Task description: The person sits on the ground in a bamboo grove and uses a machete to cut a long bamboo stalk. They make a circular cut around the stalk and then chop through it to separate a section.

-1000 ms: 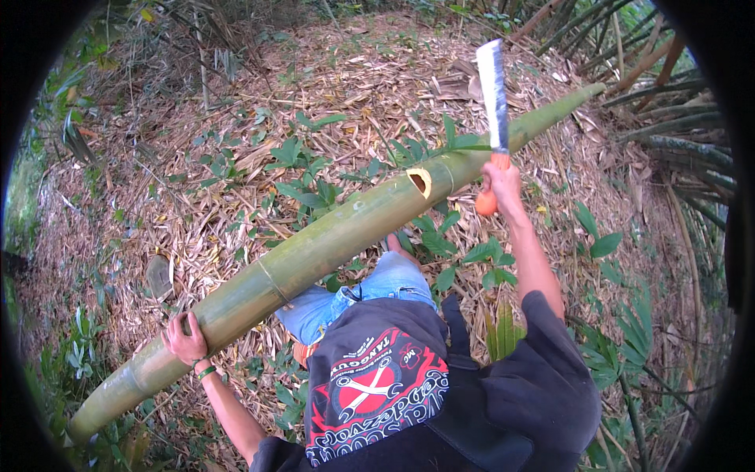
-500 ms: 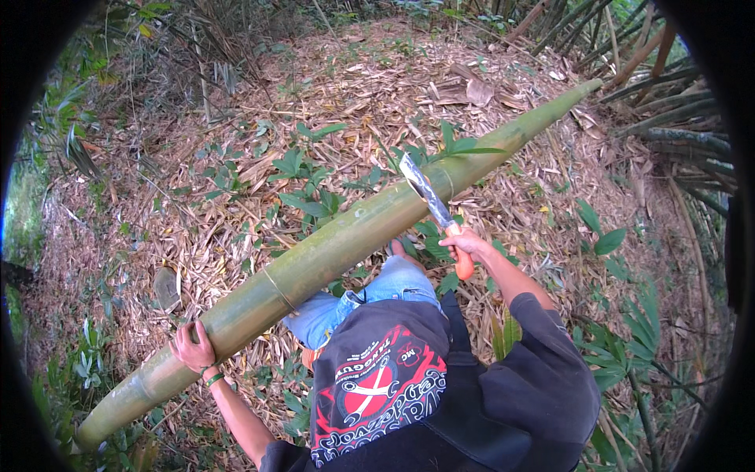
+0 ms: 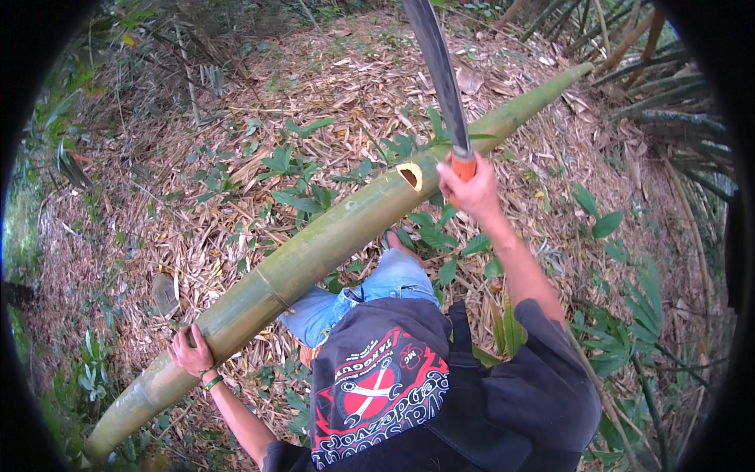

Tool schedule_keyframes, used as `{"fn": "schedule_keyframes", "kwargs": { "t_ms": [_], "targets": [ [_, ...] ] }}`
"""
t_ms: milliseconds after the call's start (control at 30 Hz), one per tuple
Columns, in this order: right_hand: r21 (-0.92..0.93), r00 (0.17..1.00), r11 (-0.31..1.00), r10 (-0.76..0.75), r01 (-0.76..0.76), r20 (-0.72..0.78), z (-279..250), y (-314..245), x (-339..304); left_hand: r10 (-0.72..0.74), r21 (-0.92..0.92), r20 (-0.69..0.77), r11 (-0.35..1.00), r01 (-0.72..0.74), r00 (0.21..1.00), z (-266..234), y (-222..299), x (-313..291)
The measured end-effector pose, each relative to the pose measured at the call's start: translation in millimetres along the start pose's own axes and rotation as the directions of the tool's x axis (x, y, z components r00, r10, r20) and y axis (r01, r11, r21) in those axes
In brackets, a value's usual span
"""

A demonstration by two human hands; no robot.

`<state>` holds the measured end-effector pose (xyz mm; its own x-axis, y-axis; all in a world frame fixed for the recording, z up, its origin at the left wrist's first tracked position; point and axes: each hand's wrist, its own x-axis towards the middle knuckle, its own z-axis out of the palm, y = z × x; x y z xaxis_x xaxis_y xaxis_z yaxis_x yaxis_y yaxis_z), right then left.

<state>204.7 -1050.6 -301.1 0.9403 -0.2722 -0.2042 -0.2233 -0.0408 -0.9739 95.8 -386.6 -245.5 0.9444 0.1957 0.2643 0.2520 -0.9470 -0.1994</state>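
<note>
A thick green bamboo pole [image 3: 330, 241] slants from the lower left to the far right. My left hand [image 3: 191, 352] grips it near its lower left end, fingers curled over the top. In my right hand [image 3: 475, 190] is the orange handle of a machete [image 3: 443, 75], closed tightly in the fingers. The blade points up and away, raised above the pole, and its tip runs out of view at the top. Just left of that hand, a fresh notch [image 3: 410, 177] opens the pole's upper side, with pale cut edges and a dark hollow.
Dry leaf litter [image 3: 346, 94] covers the ground, with low green plants [image 3: 303, 193] along the pole. Bamboo stems [image 3: 676, 118] crowd the right side. My leg in blue jeans [image 3: 393, 275] is close against the pole's near side. A flat stone-like piece [image 3: 165, 294] lies at left.
My right hand has lifted the machete up and away from the pole, uncovering the notch where the blade was. My left hand stays on the bamboo.
</note>
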Motion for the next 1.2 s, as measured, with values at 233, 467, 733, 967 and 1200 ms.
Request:
{"fn": "schedule_keyframes", "kwargs": {
  "t_ms": [233, 467, 733, 967, 1200],
  "targets": [
    [-0.588, 0.998, 0.806, 0.050, -0.065, -0.041, 8.9, 128.0, -60.5, -0.013, -0.020, 0.024, 1.000, 0.013, 1.000, -5.6, -2.5, 3.8],
    [-0.597, 0.946, 0.760, 0.323, -0.256, 0.005, 5.7, 182.5, -59.4, -0.042, -0.035, 0.024, 0.998, 0.043, 0.999, -9.5, 5.4, 4.3],
    [-0.564, 0.995, 0.820, -0.077, 0.100, 0.064, 53.5, 24.9, 16.7, -0.044, -0.031, -0.007, 0.999, 0.044, 0.999, -5.7, 0.3, 2.7],
    [-0.499, 0.974, 0.837, -0.195, 0.225, 0.111, 62.8, 53.9, 29.4, -0.053, -0.038, 0.045, 0.998, 0.055, 0.998, -6.6, -0.3, 2.1],
    [-0.845, 0.879, 0.532, 0.425, -0.048, 0.218, 27.6, 103.6, 44.3, -0.040, -0.037, 0.030, 0.998, 0.041, 0.999, -8.8, -2.7, 1.7]
  ]
}}
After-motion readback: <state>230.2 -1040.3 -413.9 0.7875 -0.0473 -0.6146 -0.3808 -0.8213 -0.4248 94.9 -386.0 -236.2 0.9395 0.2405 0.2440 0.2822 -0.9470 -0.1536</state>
